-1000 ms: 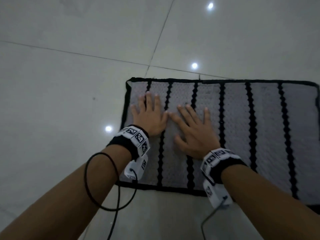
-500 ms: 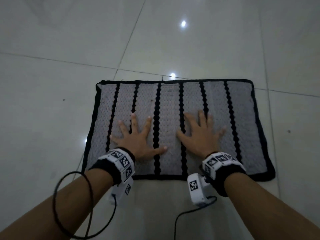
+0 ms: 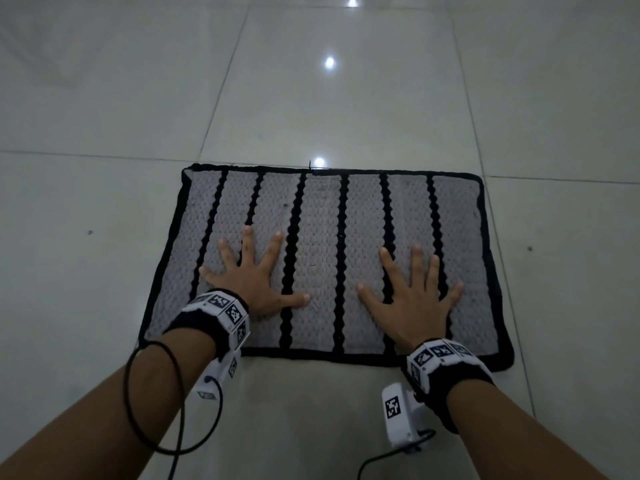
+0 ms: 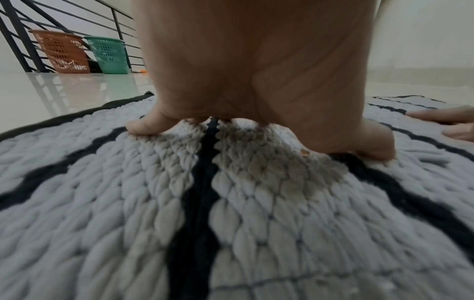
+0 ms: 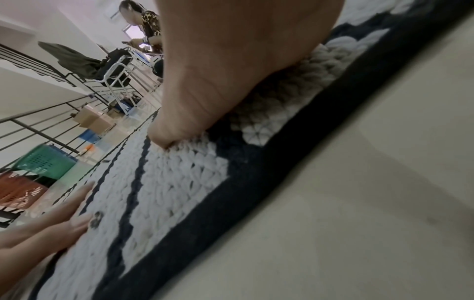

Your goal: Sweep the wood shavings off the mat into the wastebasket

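Observation:
A grey woven mat (image 3: 322,216) with black stripes and a black border lies on the pale tiled floor. My left hand (image 3: 258,275) presses flat on its left half with the fingers spread. My right hand (image 3: 410,296) lies flat on the right half, also spread, a stripe's width away. Neither hand holds anything. A tiny brown shaving (image 4: 305,151) sits by my left palm, and a dark fleck (image 5: 96,220) lies beside my left fingertips. A green basket (image 4: 109,54) and an orange basket (image 4: 61,51) stand far off by a railing.
A black metal railing (image 4: 15,36) runs behind the baskets. Cardboard boxes (image 5: 92,119), a metal chair (image 5: 120,75) and a person (image 5: 150,26) are farther back. A black cable loop (image 3: 152,410) hangs from my left wrist over the floor.
My hands were side by side at the mat's left end; they have slid apart and back toward the near edge. The view has shifted, so the whole mat now shows.

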A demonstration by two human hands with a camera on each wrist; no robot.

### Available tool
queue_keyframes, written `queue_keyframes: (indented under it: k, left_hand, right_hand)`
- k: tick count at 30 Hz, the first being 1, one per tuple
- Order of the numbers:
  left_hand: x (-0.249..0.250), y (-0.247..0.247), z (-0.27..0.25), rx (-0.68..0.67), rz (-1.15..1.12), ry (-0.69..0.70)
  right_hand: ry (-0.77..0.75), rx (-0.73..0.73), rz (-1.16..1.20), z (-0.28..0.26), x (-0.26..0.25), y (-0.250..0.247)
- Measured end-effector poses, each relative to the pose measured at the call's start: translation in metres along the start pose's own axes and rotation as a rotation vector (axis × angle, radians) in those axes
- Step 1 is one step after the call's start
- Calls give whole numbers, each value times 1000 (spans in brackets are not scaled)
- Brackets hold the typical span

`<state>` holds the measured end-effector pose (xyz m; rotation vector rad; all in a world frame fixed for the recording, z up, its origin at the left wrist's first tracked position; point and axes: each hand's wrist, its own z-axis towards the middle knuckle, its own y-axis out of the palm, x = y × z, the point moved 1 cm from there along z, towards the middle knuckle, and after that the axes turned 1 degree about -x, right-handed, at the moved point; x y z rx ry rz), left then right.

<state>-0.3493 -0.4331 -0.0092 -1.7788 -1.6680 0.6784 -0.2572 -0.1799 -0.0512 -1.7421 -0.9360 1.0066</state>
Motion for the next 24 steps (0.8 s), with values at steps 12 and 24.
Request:
queue_keyframes:
  k: [12,24]
  left_hand:
    - [4,-7,0,1,6,0]
    - [23,-20,-4,2,69,-6]
  right_hand:
    - [-9,-64,-12,9,-3,-10]
    - [-40,-175,14,26,17,-43]
